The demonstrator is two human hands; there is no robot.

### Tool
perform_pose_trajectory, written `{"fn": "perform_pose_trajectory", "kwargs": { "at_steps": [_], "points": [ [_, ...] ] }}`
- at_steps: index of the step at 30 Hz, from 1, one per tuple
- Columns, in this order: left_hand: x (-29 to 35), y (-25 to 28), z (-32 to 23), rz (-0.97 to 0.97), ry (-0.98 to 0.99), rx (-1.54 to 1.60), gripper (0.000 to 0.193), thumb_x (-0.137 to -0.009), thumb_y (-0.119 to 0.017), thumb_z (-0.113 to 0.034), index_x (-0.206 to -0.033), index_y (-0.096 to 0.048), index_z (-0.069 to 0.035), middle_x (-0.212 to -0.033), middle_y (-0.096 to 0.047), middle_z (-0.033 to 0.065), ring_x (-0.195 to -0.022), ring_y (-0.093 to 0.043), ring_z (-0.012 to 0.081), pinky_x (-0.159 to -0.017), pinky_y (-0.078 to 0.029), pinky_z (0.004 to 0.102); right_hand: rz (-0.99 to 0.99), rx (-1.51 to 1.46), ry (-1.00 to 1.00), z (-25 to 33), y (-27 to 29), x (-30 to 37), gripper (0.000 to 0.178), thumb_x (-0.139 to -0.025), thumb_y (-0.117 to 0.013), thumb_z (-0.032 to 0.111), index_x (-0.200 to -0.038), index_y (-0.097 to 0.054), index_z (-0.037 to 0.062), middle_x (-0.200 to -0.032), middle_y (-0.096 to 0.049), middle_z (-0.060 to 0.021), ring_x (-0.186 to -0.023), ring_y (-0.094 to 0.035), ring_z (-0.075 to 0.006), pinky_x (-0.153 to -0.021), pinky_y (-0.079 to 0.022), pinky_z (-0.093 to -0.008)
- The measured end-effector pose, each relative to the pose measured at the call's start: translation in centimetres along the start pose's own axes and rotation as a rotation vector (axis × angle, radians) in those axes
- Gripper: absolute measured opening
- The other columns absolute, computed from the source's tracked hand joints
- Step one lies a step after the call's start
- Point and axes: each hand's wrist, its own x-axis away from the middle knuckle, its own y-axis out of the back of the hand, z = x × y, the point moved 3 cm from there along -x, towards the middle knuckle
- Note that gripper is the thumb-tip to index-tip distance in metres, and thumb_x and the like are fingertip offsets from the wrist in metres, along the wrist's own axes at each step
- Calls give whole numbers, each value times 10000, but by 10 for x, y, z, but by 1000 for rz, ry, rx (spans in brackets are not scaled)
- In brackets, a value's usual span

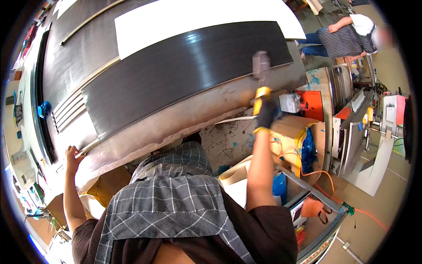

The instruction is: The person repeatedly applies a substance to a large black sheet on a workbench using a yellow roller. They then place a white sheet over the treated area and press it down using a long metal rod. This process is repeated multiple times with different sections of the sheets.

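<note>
A long dark panel (pixel 189 66) lies across the worktable in front of me. At its near left corner my left hand (pixel 72 158) is closed on the end of a thin pale strip (pixel 89 147). My right hand (pixel 266 115) wears a black glove with a yellow cuff and is raised near the panel's right end. Closed in it is a tool (pixel 261 70) with a yellow part and a grey head, smeared by motion, so I cannot tell its kind. Whether its head touches the panel cannot be told.
A white sheet (pixel 154 24) lies beyond the panel, with several slim strips (pixel 70 110) at left. A cardboard box (pixel 288 132) and a metal-framed cart (pixel 338 215) stand at right. An orange cable (pixel 327 198) trails there. Another person (pixel 343 37) stands far right.
</note>
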Motion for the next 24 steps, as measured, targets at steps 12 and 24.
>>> {"fn": "perform_pose_trajectory", "kwargs": {
  "at_steps": [12, 24],
  "points": [
    [-7, 5, -10, 71, -33, 55, 377, -604, -843, -132, -774, -517, -45, -832, -532, 94, -845, -532, 294, -729, -439, 411, 364, -341, 208, 63, -56, 105, 388, -887, -622, 410, -1084, -609, 76, -841, -658, -89, -726, -648, -219, -656, -522, -358],
    [-12, 0, -3, 105, -59, -13, 413, -579, -858, -193, -758, -511, -61, -819, -534, 90, -817, -536, 296, -718, -439, 414, 582, -202, 514, 137, -102, 230, 406, -912, -629, 287, -1239, -548, 60, -1011, -668, -118, -908, -662, -217, -805, -519, -339]
  ]
}}
